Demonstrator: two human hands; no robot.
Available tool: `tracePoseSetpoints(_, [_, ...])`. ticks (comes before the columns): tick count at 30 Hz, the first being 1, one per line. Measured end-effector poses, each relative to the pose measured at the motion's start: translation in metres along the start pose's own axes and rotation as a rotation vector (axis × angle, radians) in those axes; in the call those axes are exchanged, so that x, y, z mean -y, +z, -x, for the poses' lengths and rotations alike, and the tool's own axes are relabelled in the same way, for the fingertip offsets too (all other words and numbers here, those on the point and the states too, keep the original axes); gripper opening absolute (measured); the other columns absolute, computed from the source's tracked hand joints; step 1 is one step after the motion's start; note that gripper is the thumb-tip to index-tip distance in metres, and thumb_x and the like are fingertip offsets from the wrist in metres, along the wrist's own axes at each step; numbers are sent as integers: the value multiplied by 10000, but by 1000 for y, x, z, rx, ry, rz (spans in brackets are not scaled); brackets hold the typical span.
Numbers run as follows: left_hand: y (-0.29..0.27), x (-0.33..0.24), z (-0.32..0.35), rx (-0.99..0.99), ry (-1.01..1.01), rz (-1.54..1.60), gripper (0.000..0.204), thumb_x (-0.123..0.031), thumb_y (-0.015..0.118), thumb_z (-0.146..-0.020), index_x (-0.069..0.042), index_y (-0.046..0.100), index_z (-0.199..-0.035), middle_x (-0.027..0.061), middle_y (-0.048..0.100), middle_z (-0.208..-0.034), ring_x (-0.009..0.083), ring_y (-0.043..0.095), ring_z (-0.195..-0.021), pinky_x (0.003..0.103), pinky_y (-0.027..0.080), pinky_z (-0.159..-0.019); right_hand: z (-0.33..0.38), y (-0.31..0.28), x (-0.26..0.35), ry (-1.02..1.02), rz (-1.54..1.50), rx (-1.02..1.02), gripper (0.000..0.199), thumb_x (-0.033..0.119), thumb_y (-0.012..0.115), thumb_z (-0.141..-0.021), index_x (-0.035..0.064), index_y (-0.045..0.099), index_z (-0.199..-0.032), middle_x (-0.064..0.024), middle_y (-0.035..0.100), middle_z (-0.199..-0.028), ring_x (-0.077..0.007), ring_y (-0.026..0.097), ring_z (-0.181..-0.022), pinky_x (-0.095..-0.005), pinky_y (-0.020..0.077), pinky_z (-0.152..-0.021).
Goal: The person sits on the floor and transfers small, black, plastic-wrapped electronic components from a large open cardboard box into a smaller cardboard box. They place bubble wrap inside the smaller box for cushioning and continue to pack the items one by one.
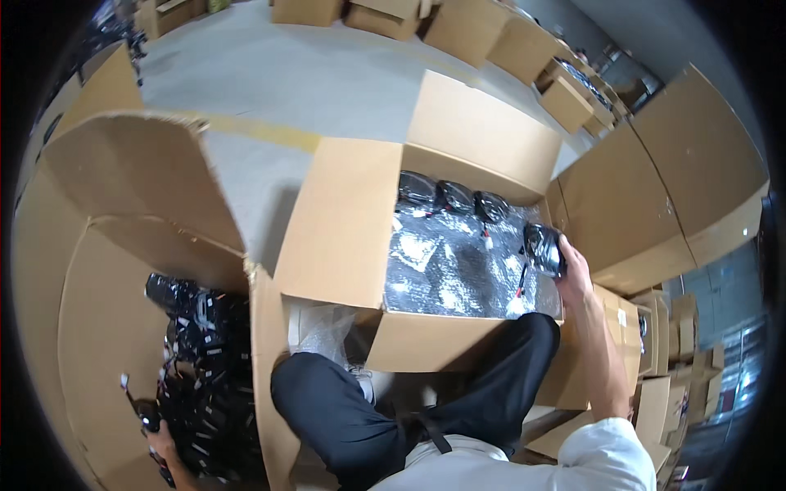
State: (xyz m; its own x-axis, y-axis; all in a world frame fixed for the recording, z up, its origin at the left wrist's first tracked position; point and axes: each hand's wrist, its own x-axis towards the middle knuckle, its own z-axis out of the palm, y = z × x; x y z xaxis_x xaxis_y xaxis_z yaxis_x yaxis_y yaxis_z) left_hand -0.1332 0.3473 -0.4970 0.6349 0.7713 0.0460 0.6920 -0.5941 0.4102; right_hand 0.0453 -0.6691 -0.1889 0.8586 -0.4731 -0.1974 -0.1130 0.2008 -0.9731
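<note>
My right hand grips a glossy black rounded part at the right side of an open carton. From that part hangs a thin lead with a white plug. Three similar black parts, one of them a rounded unit, sit in a row along the carton's far wall, on a sheet of clear bubble wrap. Down in the deep box at the left, my left hand is closed around a small black part with a wire and white plug; its fingers are partly hidden. A heap of black plastic-wrapped parts lies beside it.
The left box's raised flap stands between the two boxes. Tall closed cartons rise at the right. More cartons line the far side of the grey floor. Loose bubble wrap lies by my left knee.
</note>
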Motion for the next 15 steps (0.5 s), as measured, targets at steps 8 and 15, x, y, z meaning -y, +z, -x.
tracePoseSetpoints(8, [-92,-90,-29,49,-160,493,601,-411,775,-862,43,638,-1232,124,689,-1117,230,640,-1002,369,510,-919,-139,-158,-49,-80,259,-296,245,208,667,-980,27,667,-1145,-46,720,-976,-158,678,-846,-328,555,-764])
tracePoseSetpoints(15, [-215,-325,75,143,63,1174,641,-414,667,-940,30,523,-1378,165,593,-1352,275,592,-1198,415,457,-1032,-200,-151,-79,-367,1065,-463,418,254,678,-942,-44,566,-1212,-252,694,-1112,-385,684,-1016,-461,521,-890])
